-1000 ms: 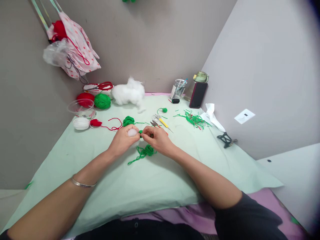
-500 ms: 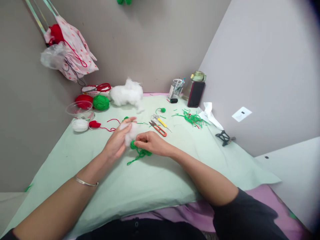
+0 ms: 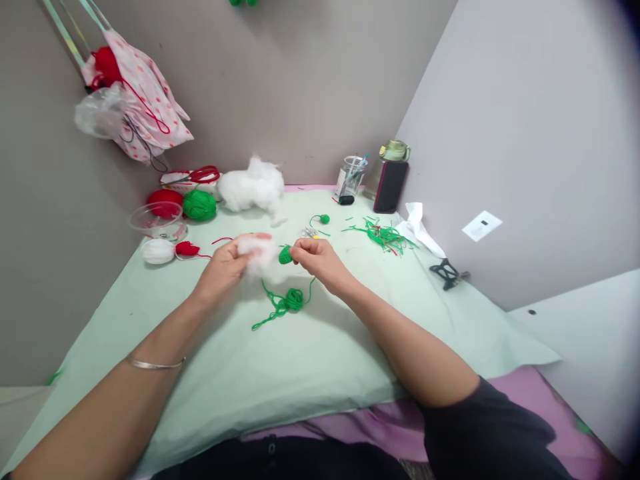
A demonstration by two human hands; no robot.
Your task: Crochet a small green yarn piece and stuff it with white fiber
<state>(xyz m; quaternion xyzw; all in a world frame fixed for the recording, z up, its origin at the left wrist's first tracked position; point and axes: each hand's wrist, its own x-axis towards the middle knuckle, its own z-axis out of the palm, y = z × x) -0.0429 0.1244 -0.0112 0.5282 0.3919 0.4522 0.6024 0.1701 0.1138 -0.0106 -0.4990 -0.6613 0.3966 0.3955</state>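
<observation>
My left hand (image 3: 230, 263) is closed around a tuft of white stuffing (image 3: 259, 257), blurred at its edges. To its right, my right hand (image 3: 317, 260) pinches a small green crocheted piece (image 3: 285, 255) between thumb and fingers. The two hands are apart, with the stuffing close to the green piece. Below them a small tangled ball of green yarn (image 3: 294, 299) lies on the cloth, and a strand runs from it up toward my right hand. A small green ball (image 3: 325, 219) with a yarn tail rests farther back. My right hand hides most of the yellow-handled tool and the thread snips.
A pale green cloth (image 3: 210, 387) covers the work surface. At the back left are a heap of stuffing (image 3: 253, 188), a green yarn ball (image 3: 199, 205) and a clear tub (image 3: 160, 223). Yarn scraps (image 3: 385, 237), a phone (image 3: 391, 187) and a jar (image 3: 352, 177) stand or lie right.
My right hand has lifted the green crocheted piece up and right, off the yarn tangle, which now shows fully. My left hand still holds the stuffing, shifted slightly.
</observation>
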